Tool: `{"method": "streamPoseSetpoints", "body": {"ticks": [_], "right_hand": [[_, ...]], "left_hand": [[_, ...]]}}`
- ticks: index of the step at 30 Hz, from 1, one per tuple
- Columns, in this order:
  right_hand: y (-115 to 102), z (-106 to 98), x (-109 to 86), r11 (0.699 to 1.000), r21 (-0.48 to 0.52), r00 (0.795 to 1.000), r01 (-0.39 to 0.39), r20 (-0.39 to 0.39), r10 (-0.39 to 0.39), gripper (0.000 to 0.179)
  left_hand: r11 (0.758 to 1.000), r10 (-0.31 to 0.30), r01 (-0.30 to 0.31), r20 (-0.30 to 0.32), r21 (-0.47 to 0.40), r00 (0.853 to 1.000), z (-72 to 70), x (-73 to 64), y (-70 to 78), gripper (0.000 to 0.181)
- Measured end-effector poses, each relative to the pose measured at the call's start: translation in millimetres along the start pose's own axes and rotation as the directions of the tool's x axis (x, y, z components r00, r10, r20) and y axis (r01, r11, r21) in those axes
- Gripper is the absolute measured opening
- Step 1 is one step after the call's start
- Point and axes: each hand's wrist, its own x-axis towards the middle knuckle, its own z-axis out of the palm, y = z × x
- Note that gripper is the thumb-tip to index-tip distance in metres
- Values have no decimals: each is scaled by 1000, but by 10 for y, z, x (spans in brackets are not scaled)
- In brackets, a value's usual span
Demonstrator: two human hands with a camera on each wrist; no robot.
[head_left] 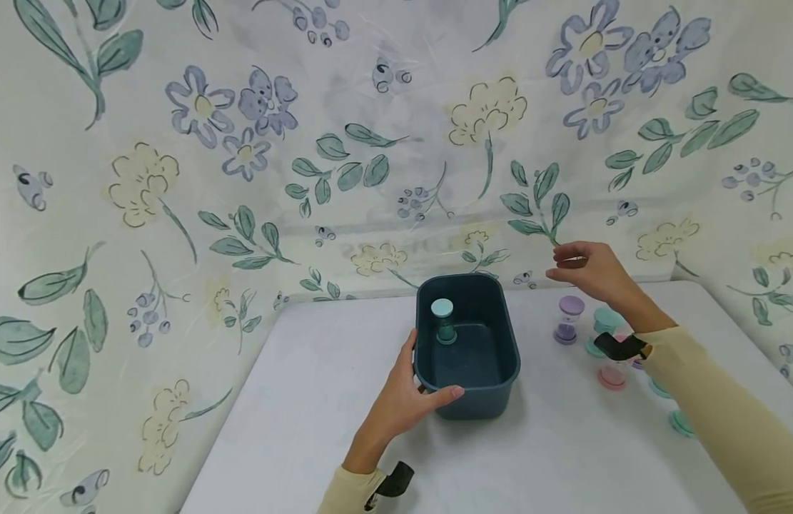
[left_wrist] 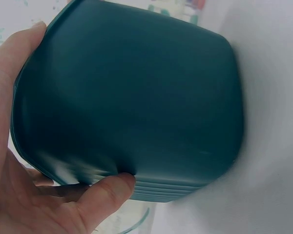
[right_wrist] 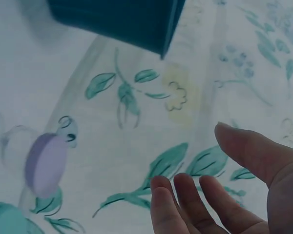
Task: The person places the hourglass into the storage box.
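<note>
A dark teal plastic bin [head_left: 476, 405] stands on the white table. My left hand [head_left: 399, 400] grips its near left corner, thumb at the near rim and fingers along the left side; the left wrist view shows the hand against the bin's wall [left_wrist: 136, 97]. Inside the bin, a green sand timer [head_left: 443, 309] stands upright toward the far left. My right hand [head_left: 589, 270] is raised to the right of the bin, fingers loosely bent with nothing between them. Below it, a purple sand timer [head_left: 570, 307] stands on the table; its lid [right_wrist: 46, 165] shows in the right wrist view.
More sand timers stand to the right, partly hidden by my right forearm: a teal one [head_left: 607, 319], a pink one [head_left: 611, 377] and a green one [head_left: 681, 422] among them. A flower-printed cloth [head_left: 396, 107] hangs behind the table [head_left: 319, 400].
</note>
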Motion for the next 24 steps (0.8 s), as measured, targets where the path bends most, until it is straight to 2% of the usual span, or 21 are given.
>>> {"method": "streamPoseSetpoints", "body": {"ticks": [6, 12, 24], "right_hand": [[197, -25, -4, 999, -29, 998, -41, 37, 42, 62], [330, -22, -18, 995, -67, 996, -70, 53, 73, 65], [546, 41, -24, 980, -185, 988, -75, 121, 99, 77]], "left_hand": [[1000, -13, 13, 0, 2, 1000, 10, -4, 6, 125], [1000, 2, -2, -6, 6, 1000, 2, -6, 19, 124], [1000, -12, 12, -7, 5, 1000, 10, -8, 9, 125]]}}
